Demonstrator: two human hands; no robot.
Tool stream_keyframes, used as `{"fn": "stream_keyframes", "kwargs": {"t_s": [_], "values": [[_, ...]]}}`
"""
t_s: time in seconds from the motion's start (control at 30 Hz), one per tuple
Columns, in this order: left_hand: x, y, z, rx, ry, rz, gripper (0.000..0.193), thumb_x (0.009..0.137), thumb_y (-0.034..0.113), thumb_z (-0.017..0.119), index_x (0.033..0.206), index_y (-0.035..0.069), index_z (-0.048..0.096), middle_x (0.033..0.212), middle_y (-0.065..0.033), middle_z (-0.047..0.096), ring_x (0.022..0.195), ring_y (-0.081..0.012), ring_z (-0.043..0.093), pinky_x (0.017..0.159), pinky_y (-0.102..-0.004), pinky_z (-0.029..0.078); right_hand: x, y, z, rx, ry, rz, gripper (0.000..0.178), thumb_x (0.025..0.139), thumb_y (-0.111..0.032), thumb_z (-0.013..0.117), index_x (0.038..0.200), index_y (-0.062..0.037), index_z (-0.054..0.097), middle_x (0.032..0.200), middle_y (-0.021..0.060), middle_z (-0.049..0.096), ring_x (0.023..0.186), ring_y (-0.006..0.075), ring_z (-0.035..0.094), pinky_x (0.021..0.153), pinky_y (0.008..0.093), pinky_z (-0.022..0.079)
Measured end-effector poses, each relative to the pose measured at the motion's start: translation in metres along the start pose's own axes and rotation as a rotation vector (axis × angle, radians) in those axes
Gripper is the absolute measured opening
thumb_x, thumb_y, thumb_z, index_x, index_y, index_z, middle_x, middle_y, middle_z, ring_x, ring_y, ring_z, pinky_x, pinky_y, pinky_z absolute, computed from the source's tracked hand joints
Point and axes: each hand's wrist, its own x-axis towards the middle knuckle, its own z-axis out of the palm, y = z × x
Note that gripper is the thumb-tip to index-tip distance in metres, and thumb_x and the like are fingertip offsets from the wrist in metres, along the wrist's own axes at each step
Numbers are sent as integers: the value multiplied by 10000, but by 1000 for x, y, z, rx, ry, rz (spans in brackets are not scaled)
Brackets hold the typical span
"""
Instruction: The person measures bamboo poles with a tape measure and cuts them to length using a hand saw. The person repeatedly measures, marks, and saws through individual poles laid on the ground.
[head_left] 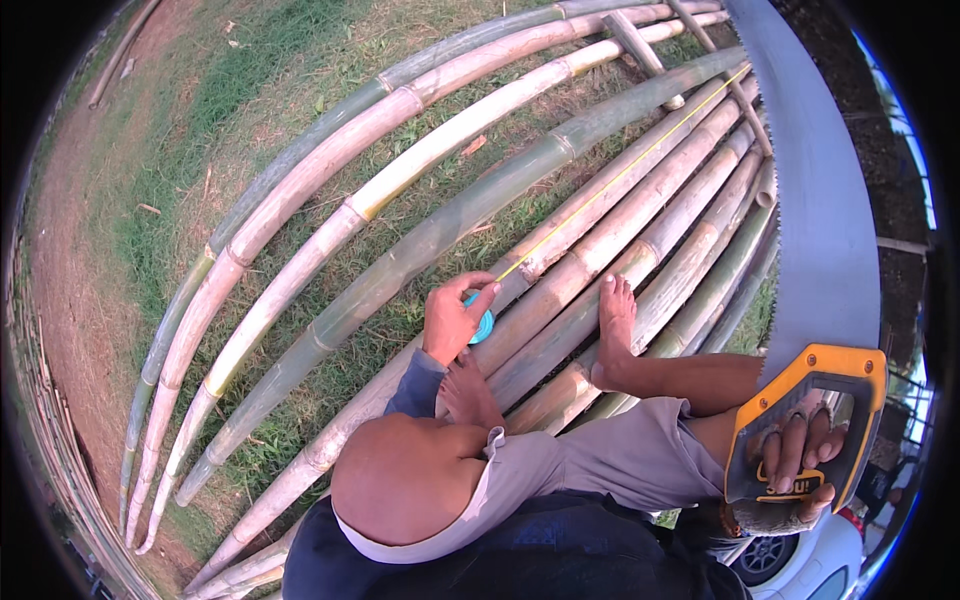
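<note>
My left hand [450, 318] is closed around a turquoise tape measure [484, 327], low over a pale bamboo pole [560, 245]. From it a thin yellow tape [612, 184] runs out along that pole toward the far right. My right hand [797, 452] grips the yellow and black handle [815, 355] of a hand saw. The wide grey saw blade [822, 200] points away from me, raised on the right, and hides the far ends of several poles. My bare feet [617, 320] rest on the poles.
Several more bamboo poles lie to the left, among them a green one [440, 235] and a pale one [300, 260]. Short crosspieces [635, 45] lie at the far end. Grass and bare soil stretch left. A white car [810, 560] stands at the lower right.
</note>
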Motion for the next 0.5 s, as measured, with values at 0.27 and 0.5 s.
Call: {"fn": "stream_keyframes", "kwargs": {"t_s": [0.27, 0.5], "values": [[38, -5, 84, -303, -262, -129, 343, 976, 221, 795, 1227, -12, 780, 944, -111, 815, 844, -140, 760, 741, -289, 584, 5, -113, -31, -232, 126, -442, 296, 1046, -177, 708, 1160, -44, 469, 1050, 61, 437, 814, 141, 495, 748, 308, 461], [59, -1, 107, -430, -395, -262, 338, 1005, 247, 765, 1160, -54, 777, 939, -115, 815, 815, -135, 750, 737, -296, 595, -29, -52, -108, -742, 691, -279, 213, 1084, -241, 671, 1187, -88, 565, 841, 16, 567, 808, 116, 530, 763, 282, 436]]}}
